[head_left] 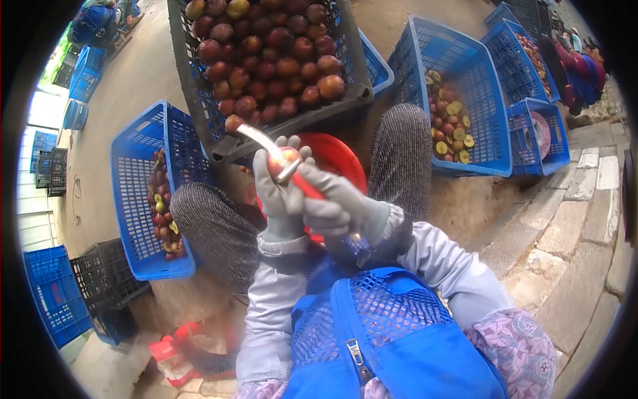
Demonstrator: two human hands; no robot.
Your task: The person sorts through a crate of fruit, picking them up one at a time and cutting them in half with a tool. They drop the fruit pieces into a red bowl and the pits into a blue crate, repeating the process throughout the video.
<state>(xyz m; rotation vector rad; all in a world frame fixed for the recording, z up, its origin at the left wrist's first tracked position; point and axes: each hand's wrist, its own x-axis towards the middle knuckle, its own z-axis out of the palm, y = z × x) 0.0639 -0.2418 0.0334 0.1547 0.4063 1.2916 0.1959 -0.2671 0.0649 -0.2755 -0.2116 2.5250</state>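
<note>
My left hand (278,193), in a grey glove, is closed around a reddish plum (287,157) held above my knees. My right hand (339,205), also gloved, grips a red-handled tool (310,187) whose curved metal blade (260,141) lies against the plum. A strip of peel or flesh hangs at the blade's far tip. Beneath my hands sits a red basin (340,159), mostly hidden. Just beyond it a dark crate (219,126) is heaped with whole red plums (272,56).
A blue basket (133,199) on my left holds cut plum pieces; another blue basket (478,100) on my right holds halved plums. More blue and black crates stand at the left edge and far right. Another person sits at the top right by a stone kerb.
</note>
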